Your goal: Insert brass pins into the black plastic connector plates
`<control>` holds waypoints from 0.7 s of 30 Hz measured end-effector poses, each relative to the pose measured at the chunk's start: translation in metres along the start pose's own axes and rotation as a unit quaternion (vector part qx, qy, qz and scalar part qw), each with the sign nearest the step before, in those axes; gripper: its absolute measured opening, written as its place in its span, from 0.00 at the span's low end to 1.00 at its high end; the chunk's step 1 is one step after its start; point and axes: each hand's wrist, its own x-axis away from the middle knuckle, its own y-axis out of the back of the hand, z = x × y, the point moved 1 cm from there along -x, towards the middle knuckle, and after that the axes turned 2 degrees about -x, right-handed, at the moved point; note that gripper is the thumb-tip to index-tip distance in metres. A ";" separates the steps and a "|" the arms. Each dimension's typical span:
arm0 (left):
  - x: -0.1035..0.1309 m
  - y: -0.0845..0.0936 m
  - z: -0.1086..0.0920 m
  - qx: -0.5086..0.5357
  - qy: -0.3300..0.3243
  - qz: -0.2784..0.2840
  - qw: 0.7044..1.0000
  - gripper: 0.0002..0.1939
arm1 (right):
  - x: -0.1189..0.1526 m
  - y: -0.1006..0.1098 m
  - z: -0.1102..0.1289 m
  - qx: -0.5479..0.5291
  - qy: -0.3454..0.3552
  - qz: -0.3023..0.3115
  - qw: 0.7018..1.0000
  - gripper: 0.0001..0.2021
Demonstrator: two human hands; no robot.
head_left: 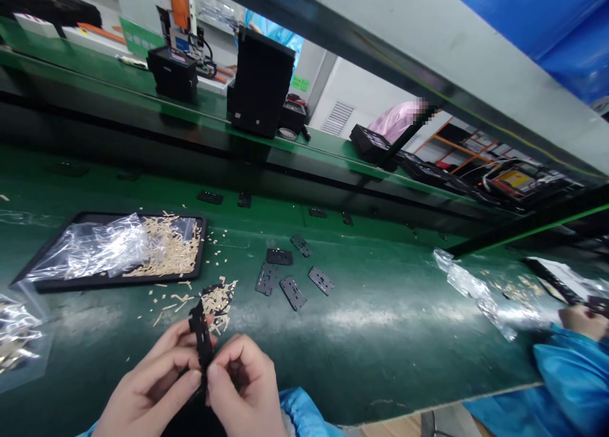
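Note:
My left hand (pixel 159 380) grips a thin black plastic part (pixel 202 335), held upright on edge near the front of the bench. My right hand (pixel 247 383) is closed with fingertips pinched against the part's lower right side; whether a small piece is between them is hidden. Just beyond the hands lies a pile of small tan pieces (pixel 221 304). Several flat black parts (pixel 292 292) rest on the green bench (pixel 380 335) to the right of the pile. A black tray (pixel 204 247) at the left holds tan pieces (pixel 171 250) and a clear plastic bag (pixel 109 243).
Another clear bag (pixel 19 335) lies at the far left. A raised green shelf (pixel 328 142) with black boxes crosses behind the bench. At the right are crumpled plastic (pixel 471 281), scattered tan pieces, and another person's hand (pixel 584 323) and blue sleeve.

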 end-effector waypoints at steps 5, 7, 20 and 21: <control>0.006 -0.007 -0.017 0.034 0.014 -0.026 0.999 0.17 | 0.002 0.001 0.009 0.053 0.066 -0.014 0.996 0.10; 0.007 -0.009 -0.024 0.033 0.018 -0.040 0.998 0.19 | 0.001 0.001 0.012 0.032 0.025 0.000 0.999 0.13; -0.004 0.005 -0.002 -0.001 -0.013 0.018 1.000 0.14 | -0.005 0.000 0.026 -0.090 -0.159 0.096 0.978 0.27; -0.005 0.007 0.001 -0.009 -0.013 0.022 1.000 0.13 | -0.005 -0.001 0.027 -0.081 -0.157 0.091 0.980 0.26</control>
